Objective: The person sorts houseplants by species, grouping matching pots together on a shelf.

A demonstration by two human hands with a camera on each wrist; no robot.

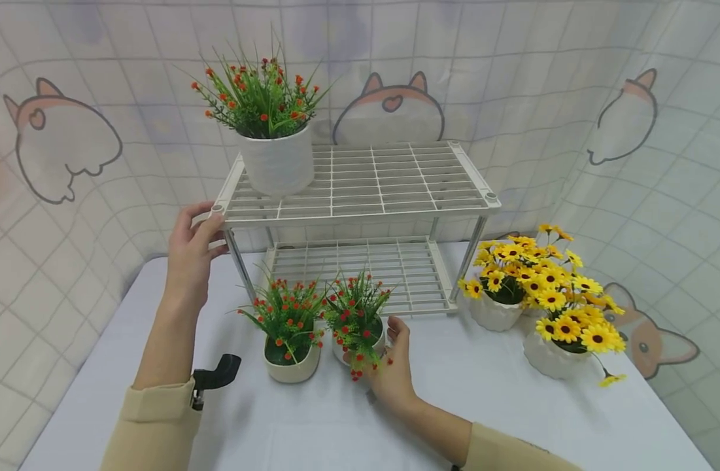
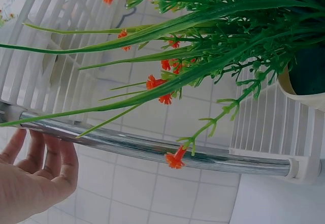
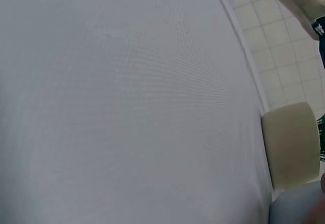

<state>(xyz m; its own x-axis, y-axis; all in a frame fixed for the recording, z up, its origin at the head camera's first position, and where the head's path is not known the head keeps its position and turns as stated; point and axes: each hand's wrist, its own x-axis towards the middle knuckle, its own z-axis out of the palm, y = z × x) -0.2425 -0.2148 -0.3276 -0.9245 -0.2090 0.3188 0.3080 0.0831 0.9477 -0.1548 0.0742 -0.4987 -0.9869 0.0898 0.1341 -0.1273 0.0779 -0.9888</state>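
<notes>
A white two-tier wire rack (image 1: 360, 218) stands at the back of the table. My left hand (image 1: 191, 255) grips its upper front left corner; the left wrist view shows the fingers curled behind the metal post (image 2: 127, 144). In front of the rack, my right hand (image 1: 395, 373) holds a small white pot (image 1: 339, 353) of red flowers, with fingers along its right side and the thumb mostly hidden by leaves. Just left of it stands a cream oval pot (image 1: 291, 373) of red flowers, also at the right edge of the right wrist view.
On the rack's top shelf, at the left, sits a larger white pot (image 1: 280, 160) with orange flowers and long grass. Two white pots of yellow flowers (image 1: 495, 313) stand right of the rack. A tile-patterned curtain (image 1: 389, 39) with cartoon animals hangs behind the white-covered table (image 1: 312, 425).
</notes>
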